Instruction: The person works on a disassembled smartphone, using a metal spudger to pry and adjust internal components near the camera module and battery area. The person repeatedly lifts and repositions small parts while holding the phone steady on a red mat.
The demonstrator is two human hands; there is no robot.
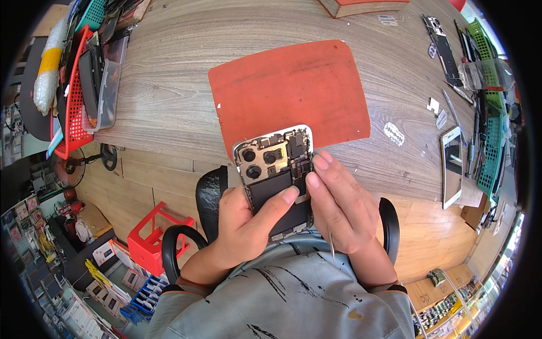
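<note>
Silver-edged and stripped of its back cover, the opened phone (pixel 275 179) sits in the person's two hands just above the lap, at the near edge of the wooden table (pixel 169 85). The left hand (pixel 248 226) cradles it from below, fingers curled around the left side and the thumb laid flat across the dark battery in the middle. The right hand (pixel 339 206) closes on the phone's right edge — the fingertips are pressed together against the frame beside the circuit board, and a thin metal tool (pixel 332 246), tweezers by the look of it, pokes down out of the palm. Three round camera lenses show in the phone's upper left corner.

Right behind the phone lies an orange-red work mat (pixel 291 85), its near edge tucked under the phone's top. Well off to the right, a white phone (pixel 451 166) lies face up near the table edge, with slim hand tools (pixel 460 110) and green baskets (pixel 490 113) beyond it. Far left on the table stands a red basket (pixel 73 107) stuffed with parts, next to a clear plastic box (pixel 107 85). Below the table — off to the left on the floor — there is a red stool (pixel 155 237), and the arms of a black chair (pixel 210 195) frame the person's grey shirt (pixel 288 294).
</note>
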